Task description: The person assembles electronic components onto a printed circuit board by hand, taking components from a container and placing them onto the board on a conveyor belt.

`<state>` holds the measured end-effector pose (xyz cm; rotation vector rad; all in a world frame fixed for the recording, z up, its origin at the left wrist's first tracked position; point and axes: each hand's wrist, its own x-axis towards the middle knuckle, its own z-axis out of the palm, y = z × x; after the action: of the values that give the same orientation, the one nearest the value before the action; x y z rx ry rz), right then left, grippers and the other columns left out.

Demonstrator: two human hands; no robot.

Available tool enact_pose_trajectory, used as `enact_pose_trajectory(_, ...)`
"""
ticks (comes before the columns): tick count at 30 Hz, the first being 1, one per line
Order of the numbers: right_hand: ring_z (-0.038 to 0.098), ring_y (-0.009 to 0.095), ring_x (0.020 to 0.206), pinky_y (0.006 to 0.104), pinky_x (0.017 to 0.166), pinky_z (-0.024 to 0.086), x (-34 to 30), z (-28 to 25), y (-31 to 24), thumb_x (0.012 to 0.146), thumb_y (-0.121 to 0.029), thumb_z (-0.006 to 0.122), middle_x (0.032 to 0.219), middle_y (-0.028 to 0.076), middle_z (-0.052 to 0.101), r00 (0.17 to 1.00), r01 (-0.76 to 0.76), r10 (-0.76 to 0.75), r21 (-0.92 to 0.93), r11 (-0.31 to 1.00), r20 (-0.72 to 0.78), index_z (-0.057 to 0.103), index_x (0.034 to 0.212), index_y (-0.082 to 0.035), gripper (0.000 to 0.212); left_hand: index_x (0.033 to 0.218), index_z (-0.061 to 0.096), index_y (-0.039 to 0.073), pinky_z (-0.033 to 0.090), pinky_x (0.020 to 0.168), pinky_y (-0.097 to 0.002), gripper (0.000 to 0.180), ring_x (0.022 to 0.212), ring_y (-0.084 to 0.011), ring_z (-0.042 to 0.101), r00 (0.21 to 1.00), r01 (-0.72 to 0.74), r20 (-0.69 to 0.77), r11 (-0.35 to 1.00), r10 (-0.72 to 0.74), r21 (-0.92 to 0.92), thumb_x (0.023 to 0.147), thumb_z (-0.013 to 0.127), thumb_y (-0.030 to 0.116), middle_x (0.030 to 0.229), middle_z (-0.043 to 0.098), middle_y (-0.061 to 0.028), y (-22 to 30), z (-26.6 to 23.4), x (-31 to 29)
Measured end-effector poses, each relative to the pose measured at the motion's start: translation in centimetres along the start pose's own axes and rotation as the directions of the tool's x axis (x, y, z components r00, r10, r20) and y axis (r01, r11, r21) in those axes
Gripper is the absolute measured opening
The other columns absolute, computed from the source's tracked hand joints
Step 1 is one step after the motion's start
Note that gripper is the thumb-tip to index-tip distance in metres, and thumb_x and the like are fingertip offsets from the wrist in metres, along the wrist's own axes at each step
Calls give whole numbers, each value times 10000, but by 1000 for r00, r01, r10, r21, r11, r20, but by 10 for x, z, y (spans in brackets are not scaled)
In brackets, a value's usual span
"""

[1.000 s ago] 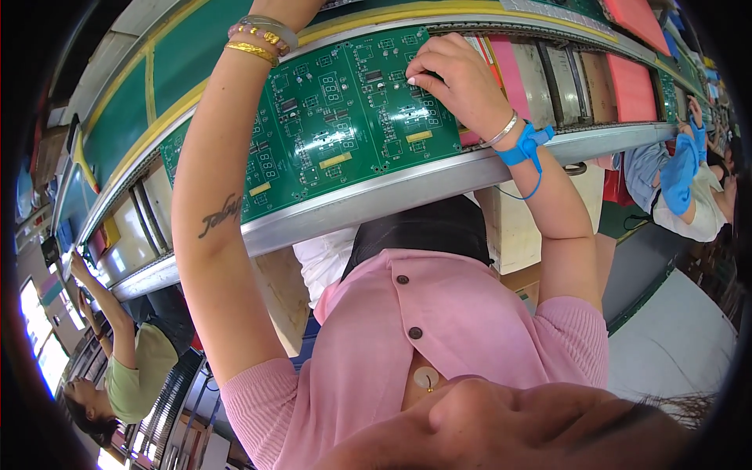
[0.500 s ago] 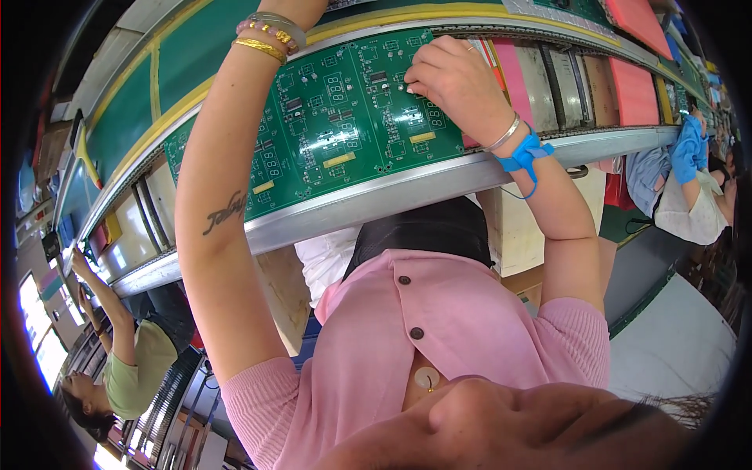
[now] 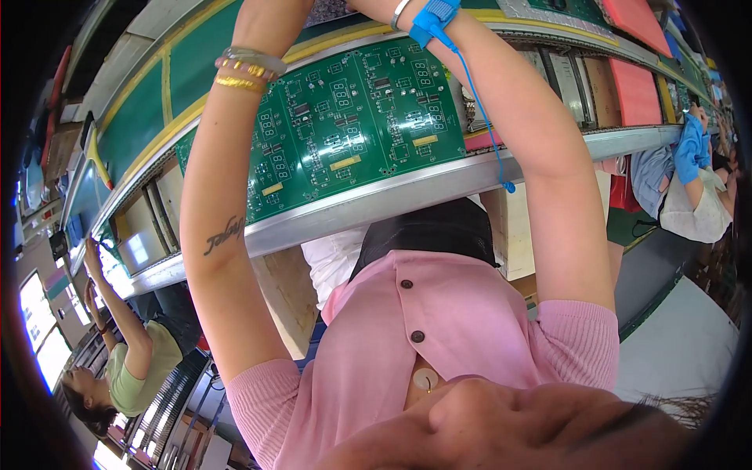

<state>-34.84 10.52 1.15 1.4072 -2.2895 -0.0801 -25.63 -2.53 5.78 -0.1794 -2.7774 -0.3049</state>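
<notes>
A wide green circuit board lies on the metal rails in front of me. It carries white digit displays, black chips and yellow strips. My left hand is past the far edge of the board, with bracelets at the wrist. Beside a dark, speckled patch of small parts at the top edge is my right hand. A blue wrist strap with a hanging cord circles my right wrist. The picture's top edge cuts off the fingers of both hands, so what they hold is hidden.
A silver rail runs along the near side of the board. Pink foam sheets lie at the right. Another person works with raised arms at the left, and a blue-gloved person is at the far right.
My right hand has left the board and reached forward to the top edge, beside the left. My left hand has shifted slightly left. The board appears slightly lower and farther right.
</notes>
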Motion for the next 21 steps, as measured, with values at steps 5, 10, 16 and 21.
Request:
enact_pose_trajectory(5, 595, 214, 845, 385, 793, 416, -1, 2, -1, 778, -181, 557, 708, 53, 654, 999, 20, -18, 59, 998, -29, 698, 682, -140, 175, 909, 689, 46, 485, 736, -412, 143, 834, -335, 602, 999, -28, -35, 997, 25, -72, 819, 593, 101, 838, 624, -156, -16, 1, -25)
enact_pose_trajectory(10, 590, 255, 828, 370, 774, 449, -15, -36, 0, 755, -165, 598, 711, 83, 640, 985, -137, 166, 387, 912, -42, 671, 736, -80, 114, 860, 687, 40, 482, 721, -398, 120, 817, -327, 592, 999, -34, -31, 957, 26, -287, 803, 598, 96, 795, 614, -134, -14, -8, -41)
enact_pose_trajectory(16, 573, 241, 825, 342, 737, 466, -88, -68, -40, 784, -126, 668, 809, 62, 607, 976, -210, 155, 838, 505, 151, 648, 855, -59, 99, 1018, 608, 1, 467, 778, -253, 134, 878, -109, 589, 977, 185, 201, 740, -70, -647, 893, 589, 46, 935, 621, -34, -10, -13, -103)
enact_pose_trajectory(21, 566, 236, 847, 340, 749, 468, -114, -58, -58, 795, -109, 658, 825, 49, 617, 988, -155, 80, 851, 502, 133, 650, 851, -52, 80, 990, 622, -3, 484, 794, -238, 138, 849, -96, 599, 880, 452, 443, 582, -170, -676, 862, 637, 48, 903, 638, -27, -10, -18, -139)
